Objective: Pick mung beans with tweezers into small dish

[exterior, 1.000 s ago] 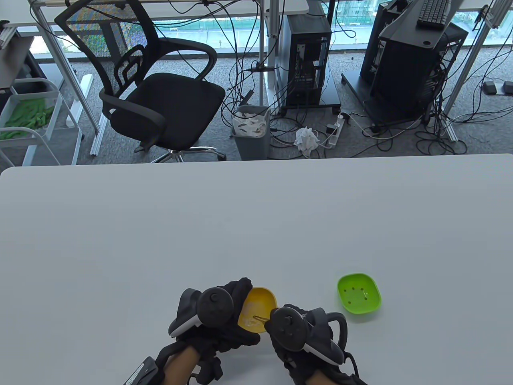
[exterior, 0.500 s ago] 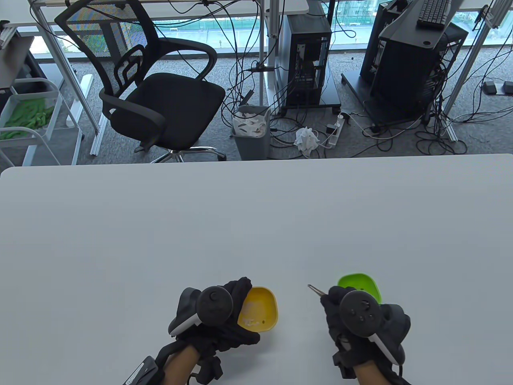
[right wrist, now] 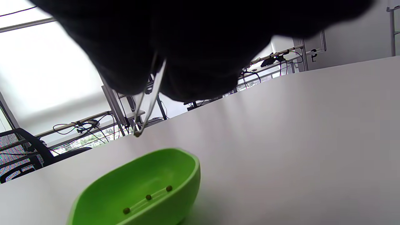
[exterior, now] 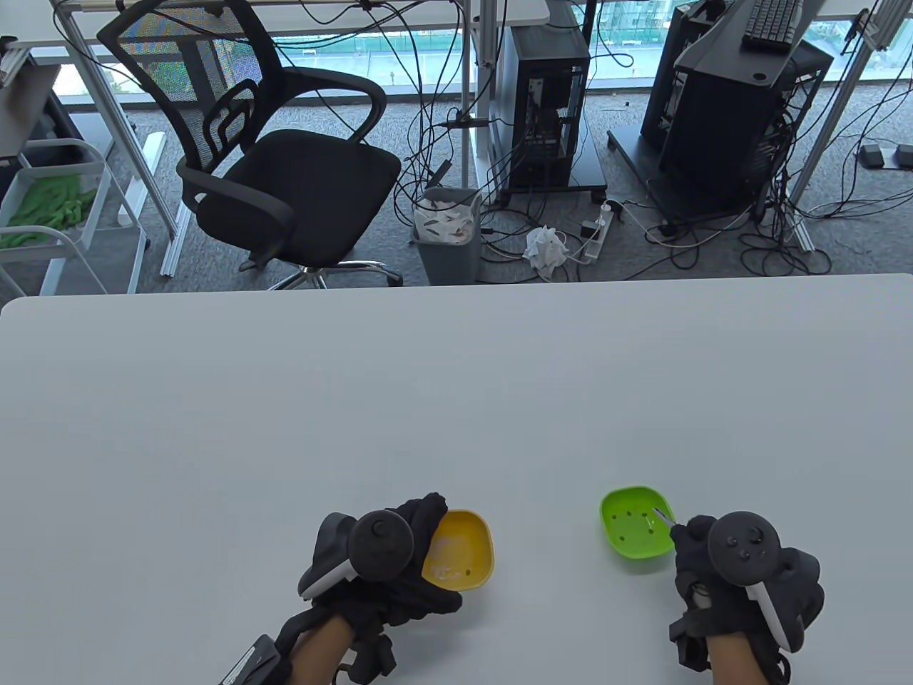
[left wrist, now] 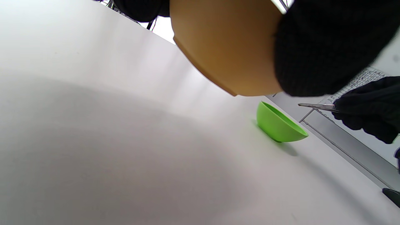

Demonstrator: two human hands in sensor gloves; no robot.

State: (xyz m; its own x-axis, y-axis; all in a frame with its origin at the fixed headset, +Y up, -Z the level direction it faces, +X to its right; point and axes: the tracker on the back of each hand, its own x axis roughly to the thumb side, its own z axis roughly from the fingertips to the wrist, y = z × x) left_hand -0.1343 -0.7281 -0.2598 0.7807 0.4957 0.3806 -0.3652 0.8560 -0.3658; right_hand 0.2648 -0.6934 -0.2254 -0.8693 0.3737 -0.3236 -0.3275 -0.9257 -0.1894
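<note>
Table: wide white table (exterior: 456,399).
Left hand (exterior: 389,571): grips tilted yellow plastic dish (exterior: 460,549), raised off table.
Right hand (exterior: 735,578): pinches thin metal tweezers (right wrist: 150,100) over green plastic dish (exterior: 637,529).
Mung bean (right wrist: 137,134): between tweezer tips (others lie in green dish).

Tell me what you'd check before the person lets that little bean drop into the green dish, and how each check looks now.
1. Bean pinched at the tweezers tips: ok.
2. Tips above the green dish, inside its rim: ok in the table view; the right wrist view is less clear.
3. Right hand grips the tweezers firmly: ok.
4. Green dish sits flat on the table: ok.
5. Left hand holds the yellow dish tilted, one bean inside: ok.
6. How far the bean would fall: cannot tell.
</note>
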